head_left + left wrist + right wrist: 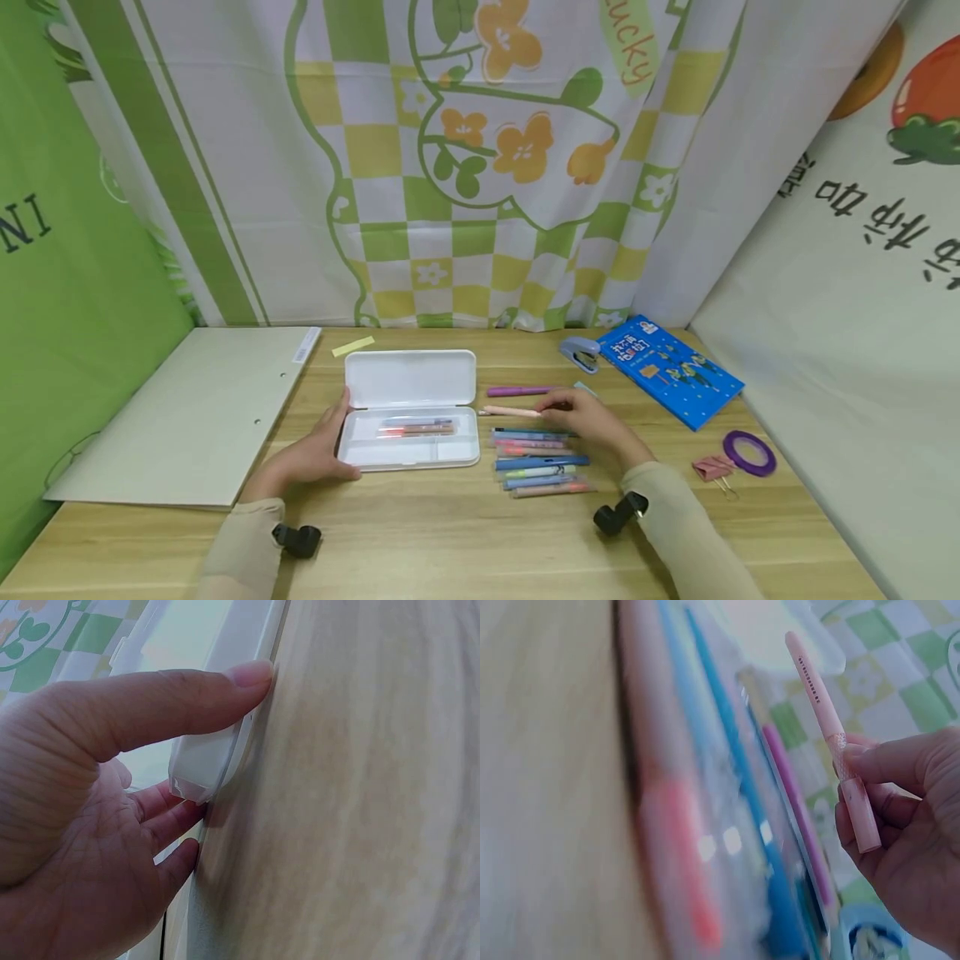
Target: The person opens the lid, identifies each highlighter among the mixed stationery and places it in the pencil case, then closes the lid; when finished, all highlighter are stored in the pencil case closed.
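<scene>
Study nook: printed curtain (487,167), desk (465,542), pens (543,462), book (671,371).

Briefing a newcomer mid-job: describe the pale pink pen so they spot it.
Find the open white case on the table. Right of it lie several pens. The pale pink pen is the only one pinched in the right grip.

The pencil case (410,379) is smooth plastic, the tabletop (420,542) wood-grained

We find the left hand (82,817) gripping one corner of a white plastic case (210,755), thumb across one wall, fingers at the adjoining end. We note a wood-grain tabletop (360,787) alongside and green-and-white checked, leaf-printed cloth (94,634) beyond.
</scene>
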`<state>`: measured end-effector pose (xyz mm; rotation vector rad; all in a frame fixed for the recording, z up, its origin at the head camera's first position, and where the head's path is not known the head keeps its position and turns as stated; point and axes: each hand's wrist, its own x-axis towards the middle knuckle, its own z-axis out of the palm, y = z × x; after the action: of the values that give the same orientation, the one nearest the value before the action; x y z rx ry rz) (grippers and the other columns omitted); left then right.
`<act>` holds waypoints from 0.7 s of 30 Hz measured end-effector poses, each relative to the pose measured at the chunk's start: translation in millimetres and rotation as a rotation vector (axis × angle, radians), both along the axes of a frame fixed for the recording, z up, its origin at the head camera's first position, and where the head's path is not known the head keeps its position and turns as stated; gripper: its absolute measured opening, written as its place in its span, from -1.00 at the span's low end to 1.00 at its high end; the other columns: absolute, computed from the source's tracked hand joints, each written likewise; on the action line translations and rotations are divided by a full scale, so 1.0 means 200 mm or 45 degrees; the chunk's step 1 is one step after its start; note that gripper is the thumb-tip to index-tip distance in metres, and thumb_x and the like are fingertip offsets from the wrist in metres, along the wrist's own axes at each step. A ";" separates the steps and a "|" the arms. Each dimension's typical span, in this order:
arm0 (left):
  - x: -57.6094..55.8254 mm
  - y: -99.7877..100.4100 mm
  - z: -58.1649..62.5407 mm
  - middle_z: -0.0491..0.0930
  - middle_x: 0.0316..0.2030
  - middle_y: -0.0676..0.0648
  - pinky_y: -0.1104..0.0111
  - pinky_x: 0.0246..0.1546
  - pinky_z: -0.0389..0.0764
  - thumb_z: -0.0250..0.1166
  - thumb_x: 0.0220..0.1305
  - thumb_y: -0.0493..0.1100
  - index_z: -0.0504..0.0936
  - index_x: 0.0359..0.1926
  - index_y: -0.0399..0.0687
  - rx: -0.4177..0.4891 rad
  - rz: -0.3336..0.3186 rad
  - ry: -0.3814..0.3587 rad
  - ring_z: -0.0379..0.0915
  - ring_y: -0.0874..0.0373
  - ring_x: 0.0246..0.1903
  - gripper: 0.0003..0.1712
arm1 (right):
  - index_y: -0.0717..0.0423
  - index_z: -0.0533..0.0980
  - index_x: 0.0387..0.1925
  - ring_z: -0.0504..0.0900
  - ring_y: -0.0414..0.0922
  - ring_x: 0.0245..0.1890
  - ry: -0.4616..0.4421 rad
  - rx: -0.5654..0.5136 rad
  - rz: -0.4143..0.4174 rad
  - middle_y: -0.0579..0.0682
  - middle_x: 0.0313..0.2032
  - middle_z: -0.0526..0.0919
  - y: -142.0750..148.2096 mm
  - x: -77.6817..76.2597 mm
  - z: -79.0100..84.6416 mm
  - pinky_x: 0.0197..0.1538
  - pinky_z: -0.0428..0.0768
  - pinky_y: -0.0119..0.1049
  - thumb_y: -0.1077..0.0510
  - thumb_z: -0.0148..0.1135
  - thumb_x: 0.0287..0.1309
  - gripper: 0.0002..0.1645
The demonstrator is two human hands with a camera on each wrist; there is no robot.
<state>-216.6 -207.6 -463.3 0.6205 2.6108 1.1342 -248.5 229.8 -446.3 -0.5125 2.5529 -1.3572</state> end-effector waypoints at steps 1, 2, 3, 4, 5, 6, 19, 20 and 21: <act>0.00 0.00 0.00 -0.25 0.34 -0.57 -0.20 0.28 -0.18 0.53 -0.20 -0.13 -0.53 0.39 -0.37 0.001 0.001 -0.001 -0.39 -0.45 0.33 0.52 | 0.18 0.64 -0.19 0.50 -0.07 -0.29 0.027 -0.002 0.020 0.07 -0.23 0.62 -0.02 0.00 0.01 -0.26 0.51 -0.29 0.21 0.17 0.23 -0.81; 0.00 0.00 0.00 -0.25 0.35 -0.56 -0.20 0.28 -0.19 0.53 -0.20 -0.13 -0.53 0.39 -0.36 0.001 0.003 -0.002 -0.39 -0.45 0.34 0.52 | 0.18 0.65 -0.19 0.52 -0.09 -0.30 0.061 0.008 0.035 0.07 -0.24 0.64 -0.04 -0.01 0.02 -0.27 0.53 -0.31 0.21 0.18 0.23 -0.81; 0.00 0.00 0.00 -0.26 0.35 -0.56 -0.20 0.28 -0.19 0.53 -0.20 -0.13 -0.53 0.39 -0.36 0.001 0.003 -0.004 -0.39 -0.45 0.34 0.52 | 0.19 0.65 -0.19 0.53 -0.09 -0.31 0.084 0.010 0.043 0.08 -0.24 0.66 -0.07 -0.01 0.04 -0.28 0.54 -0.32 0.21 0.18 0.23 -0.80; 0.00 0.00 0.00 -0.26 0.35 -0.56 -0.20 0.28 -0.19 0.53 -0.20 -0.13 -0.53 0.39 -0.35 0.003 0.004 -0.005 -0.39 -0.44 0.34 0.52 | 0.22 0.65 -0.19 0.54 -0.09 -0.31 0.113 0.011 0.059 0.10 -0.24 0.67 -0.10 -0.02 0.05 -0.29 0.54 -0.32 0.22 0.18 0.22 -0.80; 0.00 0.00 -0.01 -0.26 0.35 -0.55 -0.20 0.28 -0.19 0.53 -0.19 -0.13 -0.54 0.39 -0.35 0.000 0.005 -0.004 -0.39 -0.44 0.34 0.52 | 0.23 0.65 -0.19 0.56 -0.10 -0.31 0.135 0.010 0.064 0.11 -0.24 0.67 -0.13 -0.02 0.05 -0.28 0.55 -0.34 0.23 0.18 0.22 -0.80; 0.00 0.00 -0.01 -0.26 0.35 -0.55 -0.20 0.28 -0.19 0.53 -0.19 -0.13 -0.54 0.40 -0.35 -0.001 0.005 -0.004 -0.39 -0.44 0.34 0.52 | 0.25 0.65 -0.20 0.56 -0.10 -0.29 0.157 0.005 0.073 0.13 -0.23 0.68 -0.16 -0.03 0.06 -0.27 0.55 -0.35 0.25 0.17 0.22 -0.80; -0.01 -0.01 -0.01 -0.22 0.35 -0.54 -0.20 0.28 -0.18 0.54 -0.19 -0.12 -0.53 0.40 -0.35 -0.005 0.004 0.007 -0.37 -0.43 0.34 0.52 | 0.26 0.65 -0.25 0.54 -0.21 -0.27 0.277 -0.026 0.251 0.06 -0.27 0.66 -0.62 -0.06 -0.01 -0.17 0.52 -0.43 0.34 0.17 0.18 -0.84; 0.00 0.00 -0.01 -0.22 0.35 -0.54 -0.19 0.28 -0.18 0.53 -0.19 -0.12 -0.52 0.40 -0.35 -0.004 0.005 0.004 -0.37 -0.43 0.34 0.52 | 0.26 0.65 -0.26 0.53 -0.22 -0.27 0.280 -0.024 0.254 0.04 -0.28 0.66 -0.64 -0.06 -0.02 -0.17 0.52 -0.44 0.35 0.17 0.17 -0.84; 0.00 0.00 -0.01 -0.22 0.35 -0.54 -0.20 0.28 -0.18 0.53 -0.19 -0.12 -0.53 0.40 -0.35 -0.004 0.005 0.001 -0.37 -0.43 0.34 0.52 | 0.25 0.65 -0.27 0.52 -0.22 -0.28 0.281 -0.023 0.251 0.04 -0.29 0.66 -0.67 -0.05 -0.02 -0.18 0.51 -0.44 0.35 0.19 0.16 -0.85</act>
<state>-217.2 -207.9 -465.0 0.6153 2.6152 1.1313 -259.2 96.0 -450.4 -0.9379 2.5751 -1.3199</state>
